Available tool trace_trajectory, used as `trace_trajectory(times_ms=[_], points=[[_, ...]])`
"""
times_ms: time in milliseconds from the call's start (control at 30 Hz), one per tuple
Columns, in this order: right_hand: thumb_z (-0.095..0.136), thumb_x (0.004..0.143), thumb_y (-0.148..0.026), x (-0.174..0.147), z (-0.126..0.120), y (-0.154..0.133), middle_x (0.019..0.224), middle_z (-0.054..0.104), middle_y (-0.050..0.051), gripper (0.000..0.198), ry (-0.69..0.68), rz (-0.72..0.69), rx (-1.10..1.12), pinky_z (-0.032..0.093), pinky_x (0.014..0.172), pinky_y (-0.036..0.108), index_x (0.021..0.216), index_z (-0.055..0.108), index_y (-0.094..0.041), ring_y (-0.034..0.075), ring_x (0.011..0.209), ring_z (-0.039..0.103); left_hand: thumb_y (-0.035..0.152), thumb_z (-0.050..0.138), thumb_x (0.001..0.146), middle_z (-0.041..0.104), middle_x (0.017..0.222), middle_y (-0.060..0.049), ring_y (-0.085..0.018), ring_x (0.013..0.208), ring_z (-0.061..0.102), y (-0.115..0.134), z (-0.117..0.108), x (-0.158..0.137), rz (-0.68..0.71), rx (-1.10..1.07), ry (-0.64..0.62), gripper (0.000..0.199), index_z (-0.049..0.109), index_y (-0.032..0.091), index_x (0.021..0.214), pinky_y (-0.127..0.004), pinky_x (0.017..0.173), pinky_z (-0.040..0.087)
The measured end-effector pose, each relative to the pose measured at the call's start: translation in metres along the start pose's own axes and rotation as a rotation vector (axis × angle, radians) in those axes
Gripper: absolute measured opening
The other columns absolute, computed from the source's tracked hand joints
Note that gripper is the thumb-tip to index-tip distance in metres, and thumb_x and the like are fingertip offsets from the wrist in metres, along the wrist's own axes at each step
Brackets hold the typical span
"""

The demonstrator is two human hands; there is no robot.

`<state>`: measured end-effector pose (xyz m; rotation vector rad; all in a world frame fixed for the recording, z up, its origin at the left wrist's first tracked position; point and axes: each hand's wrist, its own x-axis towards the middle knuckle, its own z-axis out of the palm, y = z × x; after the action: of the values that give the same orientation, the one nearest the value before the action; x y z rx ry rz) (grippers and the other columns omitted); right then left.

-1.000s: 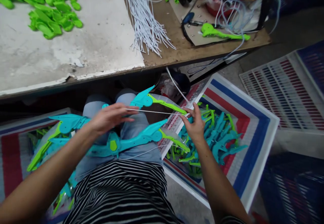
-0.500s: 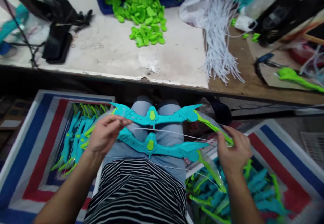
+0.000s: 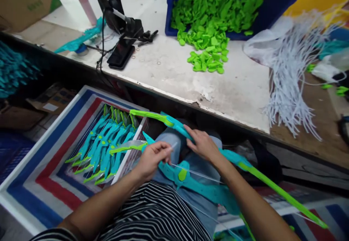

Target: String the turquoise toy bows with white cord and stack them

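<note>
Two teal toy bows with lime-green limbs lie across my lap. My right hand [image 3: 201,144] grips the middle of the farther toy bow [image 3: 234,157], whose centre it hides; its green limbs stretch out left and right. My left hand [image 3: 156,157] is closed in a pinch on a thin white string [image 3: 195,172] running rightward over the nearer bow. That nearer bow [image 3: 203,190] shows a green centre badge, and its right part is partly behind my right forearm. Clear plastic seems to cover its left limb.
On my left, a striped-lined box [image 3: 51,175] holds several finished-looking bows [image 3: 102,143]. Across the table [image 3: 163,73] are a blue bin [image 3: 170,15], loose green pieces [image 3: 208,57], a bundle of white strings [image 3: 291,77] and a black phone [image 3: 121,53]. Another box sits at lower right.
My view has swung left. My right hand has moved from the farther bow's right limb to its middle. That bow has turned, its right end now lower. My left hand stays pinched.
</note>
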<state>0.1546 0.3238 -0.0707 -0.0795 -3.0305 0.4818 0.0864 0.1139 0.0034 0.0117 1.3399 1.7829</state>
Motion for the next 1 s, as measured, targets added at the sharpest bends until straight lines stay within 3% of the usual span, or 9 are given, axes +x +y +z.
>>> trace_trajectory(times_ms=[167, 300, 400, 633, 733, 1000], points=[[0.053, 0.087, -0.042, -0.001, -0.025, 0.022, 0.106, 0.071, 0.002, 0.052, -0.166, 0.061, 0.296, 0.048, 0.06, 0.025, 0.137, 0.048, -0.03, 0.016, 0.064, 0.063, 0.044, 0.079, 0.06, 0.043, 0.046, 0.008, -0.005, 0.042, 0.04, 0.022, -0.027, 0.019, 0.309, -0.087, 0.335, 0.035, 0.063, 0.015, 0.071, -0.019, 0.045, 0.034], [0.052, 0.086, -0.047, 0.007, -0.03, 0.026, 0.079, 0.072, -0.002, 0.046, -0.229, 0.109, 0.384, 0.041, 0.047, 0.023, 0.126, 0.061, -0.025, 0.011, 0.045, 0.051, 0.042, 0.078, 0.062, 0.043, 0.048, 0.007, -0.003, 0.042, 0.033, 0.035, -0.044, 0.03, 0.436, -0.04, 0.483, 0.032, 0.066, 0.014, 0.073, -0.018, 0.041, 0.025], [0.053, 0.083, -0.05, 0.011, -0.031, 0.028, 0.073, 0.071, -0.002, 0.049, -0.243, 0.125, 0.419, 0.039, 0.043, 0.023, 0.124, 0.063, -0.023, 0.011, 0.041, 0.045, 0.042, 0.077, 0.062, 0.045, 0.049, 0.006, -0.003, 0.043, 0.032, 0.042, -0.052, 0.038, 0.467, 0.034, 0.519, 0.032, 0.068, 0.013, 0.073, -0.018, 0.041, 0.024], [0.055, 0.082, -0.049, 0.012, -0.035, 0.025, 0.094, 0.073, 0.001, 0.047, -0.252, 0.154, 0.478, 0.038, 0.04, 0.024, 0.121, 0.065, -0.025, 0.011, 0.041, 0.044, 0.038, 0.073, 0.067, 0.053, 0.052, 0.003, -0.008, 0.051, 0.045, 0.051, -0.059, 0.06, 0.521, 0.195, 0.546, 0.025, 0.07, 0.015, 0.074, -0.018, 0.046, 0.033], [0.056, 0.081, -0.048, 0.012, -0.037, 0.023, 0.093, 0.074, 0.0, 0.046, -0.242, 0.165, 0.48, 0.038, 0.039, 0.025, 0.119, 0.066, -0.025, 0.012, 0.041, 0.047, 0.037, 0.072, 0.069, 0.056, 0.054, 0.003, -0.009, 0.055, 0.05, 0.05, -0.059, 0.063, 0.52, 0.219, 0.563, 0.023, 0.07, 0.016, 0.075, -0.019, 0.05, 0.037], [0.056, 0.081, -0.047, 0.013, -0.037, 0.023, 0.1, 0.072, 0.0, 0.045, -0.237, 0.165, 0.484, 0.04, 0.039, 0.025, 0.119, 0.066, -0.026, 0.012, 0.043, 0.049, 0.035, 0.069, 0.07, 0.058, 0.058, 0.002, -0.01, 0.058, 0.051, 0.055, -0.06, 0.066, 0.561, 0.26, 0.504, 0.019, 0.071, 0.017, 0.074, -0.02, 0.051, 0.038]])
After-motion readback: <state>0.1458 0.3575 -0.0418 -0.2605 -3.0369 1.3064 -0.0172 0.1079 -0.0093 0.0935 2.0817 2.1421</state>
